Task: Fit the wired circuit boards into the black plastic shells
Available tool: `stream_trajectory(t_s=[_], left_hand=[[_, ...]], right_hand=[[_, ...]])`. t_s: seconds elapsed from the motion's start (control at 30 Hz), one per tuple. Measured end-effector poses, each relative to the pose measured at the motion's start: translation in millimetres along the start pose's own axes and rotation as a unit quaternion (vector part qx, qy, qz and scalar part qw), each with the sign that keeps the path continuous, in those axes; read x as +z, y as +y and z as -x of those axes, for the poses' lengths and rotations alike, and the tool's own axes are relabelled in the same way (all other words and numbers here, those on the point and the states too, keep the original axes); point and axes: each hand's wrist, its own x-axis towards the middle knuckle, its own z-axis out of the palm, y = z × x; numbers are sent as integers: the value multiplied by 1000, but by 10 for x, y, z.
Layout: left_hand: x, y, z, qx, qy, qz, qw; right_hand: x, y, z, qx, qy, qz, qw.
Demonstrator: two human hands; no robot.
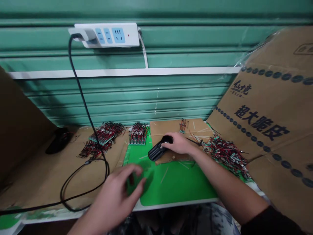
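My right hand (178,142) is closed around one end of a black ribbed plastic casing (156,152). It rests at the edge of a cardboard sheet (168,159) on the green work surface (176,186); its exact kind I cannot make out. My left hand (122,189) hovers over the front of the surface, thumb and fingers apart, slightly blurred, apparently holding nothing. Beyond the right hand lies a small circuit board piece with wires (182,126). Beside the right forearm is a heap of wired circuit boards (227,155).
Stacked wired boards (105,135) and a second batch (138,133) lie along the back. A black cable (84,101) hangs from the power strip (110,35) and loops across the left side. Another black part (58,143) lies far left. A cardboard wall (269,114) stands right.
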Motion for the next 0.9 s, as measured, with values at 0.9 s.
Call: stream_trajectory(t_s=[0.9], left_hand=[[839, -361, -1183, -23, -150, -30, 988]], right_hand=[[-121, 178, -78, 93, 100, -329, 934]])
